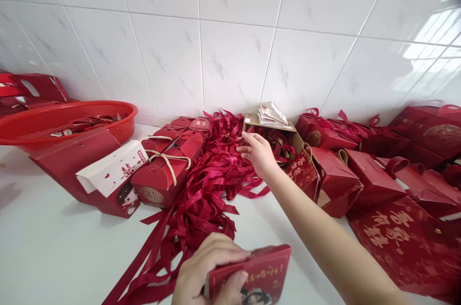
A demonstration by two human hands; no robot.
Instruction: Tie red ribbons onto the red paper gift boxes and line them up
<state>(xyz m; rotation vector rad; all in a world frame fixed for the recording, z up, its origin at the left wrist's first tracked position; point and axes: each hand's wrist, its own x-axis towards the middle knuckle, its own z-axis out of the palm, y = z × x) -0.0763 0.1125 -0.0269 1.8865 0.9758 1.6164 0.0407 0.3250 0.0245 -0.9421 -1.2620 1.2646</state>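
My left hand [207, 269] grips a red gift box [266, 271] near the bottom of the view, thumb on the front face with gold writing and a cartoon figure. Stretched forward, my right hand [260, 152] has its fingers apart and nothing visible in them. It is over the edge between a heap of dark red ribbons [219, 161] and a cardboard box [297, 144]; whether the fingertips touch the ribbon I cannot tell. Inside the cardboard box lie more red ribbon pieces, and a stack of white folded papers [272, 114] rests on its back edge.
Left of the ribbons stand red boxes with rope handles [162, 165], a white-topped box [115, 168] and a red plastic basket [126, 112]. Several red gift boxes [372, 175] and a red bag with gold characters [406, 242] fill the right. A tiled wall [234, 55] rises behind.
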